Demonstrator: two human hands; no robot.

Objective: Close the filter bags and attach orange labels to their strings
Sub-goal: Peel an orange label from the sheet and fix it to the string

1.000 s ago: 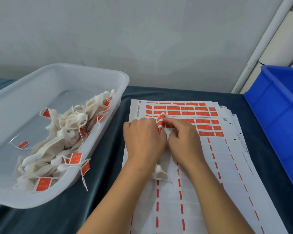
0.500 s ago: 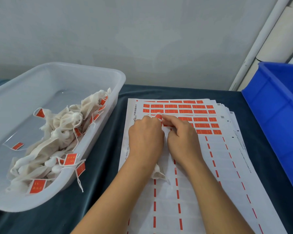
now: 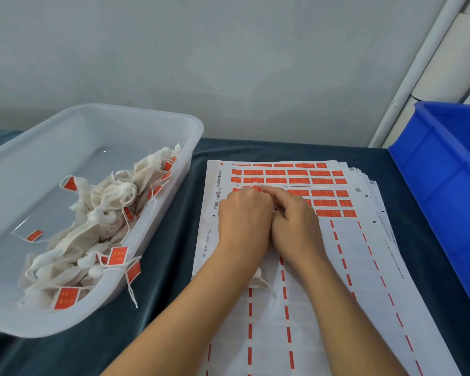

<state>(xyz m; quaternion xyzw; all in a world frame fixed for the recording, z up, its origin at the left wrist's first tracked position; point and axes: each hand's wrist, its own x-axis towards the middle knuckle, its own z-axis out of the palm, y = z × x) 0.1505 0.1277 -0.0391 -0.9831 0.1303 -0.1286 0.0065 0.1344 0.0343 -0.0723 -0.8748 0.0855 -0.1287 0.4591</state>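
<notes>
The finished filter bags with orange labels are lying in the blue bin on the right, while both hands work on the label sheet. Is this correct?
Not quite. The head view shows the finished filter bags in the clear plastic tub on the left, not in the blue bin. The rest holds: the left hand and right hand work together on the label sheet.

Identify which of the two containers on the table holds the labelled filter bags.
The clear plastic tub on the left holds the filter bags; the blue bin on the right shows none in view.

White filter bag (image 3: 259, 281) under wrist; orange label (image 3: 256, 188) at fingertips.
</notes>
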